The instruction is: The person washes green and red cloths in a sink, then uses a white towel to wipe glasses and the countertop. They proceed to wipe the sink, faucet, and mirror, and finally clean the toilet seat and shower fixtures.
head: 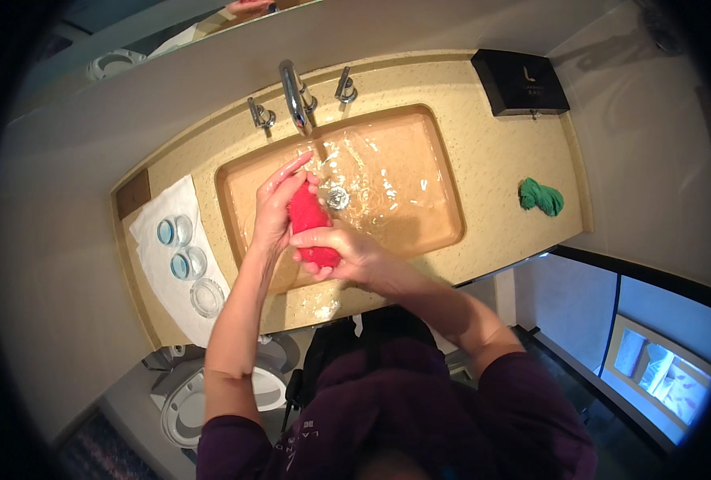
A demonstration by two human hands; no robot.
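Both my hands grip a wet, bunched red cloth (pixel 309 217) over the left part of a rectangular sink (pixel 445 198). My left hand (pixel 280 207) is wrapped along the cloth's upper end, its index finger pointing towards the faucet. Across the lower end, my right hand (pixel 343 251) has its fingers curled with the thumb on top. Rippling water covers the sink's bottom around the metal drain (pixel 337 197). A curved chrome faucet (pixel 296 99) stands behind, between two lever handles (pixel 263 114) (pixel 346 89).
Left on the counter (pixel 493 240), a white towel (pixel 160 264) bears two glass jars (pixel 181 230) (pixel 188 263) and a glass ashtray (pixel 207 298). At the right lie a twisted green cloth (pixel 540 197) and a black box (pixel 520 84). A toilet (pixel 184 408) is below left.
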